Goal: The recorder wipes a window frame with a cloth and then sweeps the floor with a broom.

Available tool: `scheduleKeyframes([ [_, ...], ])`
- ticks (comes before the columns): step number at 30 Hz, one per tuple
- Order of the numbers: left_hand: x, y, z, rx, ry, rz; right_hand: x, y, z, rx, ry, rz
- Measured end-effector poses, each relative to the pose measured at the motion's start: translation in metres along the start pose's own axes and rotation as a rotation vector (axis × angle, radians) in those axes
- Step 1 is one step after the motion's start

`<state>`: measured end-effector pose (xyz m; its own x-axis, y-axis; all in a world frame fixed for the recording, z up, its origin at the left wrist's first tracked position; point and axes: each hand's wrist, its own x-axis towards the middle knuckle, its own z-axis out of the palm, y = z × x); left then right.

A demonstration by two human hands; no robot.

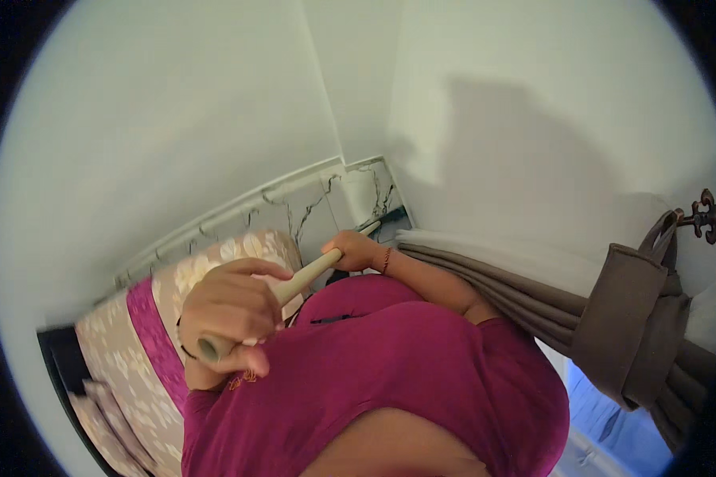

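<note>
A long pale pole (306,278) runs from close under my view down toward the marbled floor. My left hand (235,314) is closed around its upper end, and the hollow tip sticks out past the fist. Lower on the shaft, my right hand (354,250) is wrapped around the same pole. Beyond the right hand, the pole leads to a dark, wide head (394,215) near the corner of the floor. Whether this is a broom or a floor wiper I cannot make out.
To the left stands a bed (203,266) with a flowered cover and a purple band. A brown curtain (501,286) is gathered by a tieback (620,310) onto a wall hook (700,216) at the right. White walls meet behind the marbled floor (314,211).
</note>
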<state>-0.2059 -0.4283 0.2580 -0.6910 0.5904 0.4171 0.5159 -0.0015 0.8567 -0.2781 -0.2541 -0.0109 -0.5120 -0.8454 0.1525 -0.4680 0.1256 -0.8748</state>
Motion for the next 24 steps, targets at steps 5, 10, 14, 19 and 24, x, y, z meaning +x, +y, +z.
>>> scheduleKeyframes([
  [5, 0.061, -0.013, -0.065, 0.197, -0.324, 0.283, 0.064, 0.003, -0.045, 0.005, 0.136, 0.078],
  [10, 0.110, -0.068, -0.085, 0.117, -0.428, 0.313, 0.083, 0.055, -0.052, 0.002, 0.312, 0.005],
  [14, 0.129, -0.112, -0.097, -0.093, -0.291, 0.058, 0.056, 0.042, -0.028, 0.329, 0.356, 0.296],
  [19, 0.154, -0.139, -0.069, -0.252, -0.537, -0.018, 0.004, 0.038, -0.008, 0.386, 0.595, 0.459],
  [24, 0.179, -0.124, -0.014, -0.313, -0.598, 0.065, -0.034, 0.017, 0.000, 0.195, 0.815, 0.637],
])
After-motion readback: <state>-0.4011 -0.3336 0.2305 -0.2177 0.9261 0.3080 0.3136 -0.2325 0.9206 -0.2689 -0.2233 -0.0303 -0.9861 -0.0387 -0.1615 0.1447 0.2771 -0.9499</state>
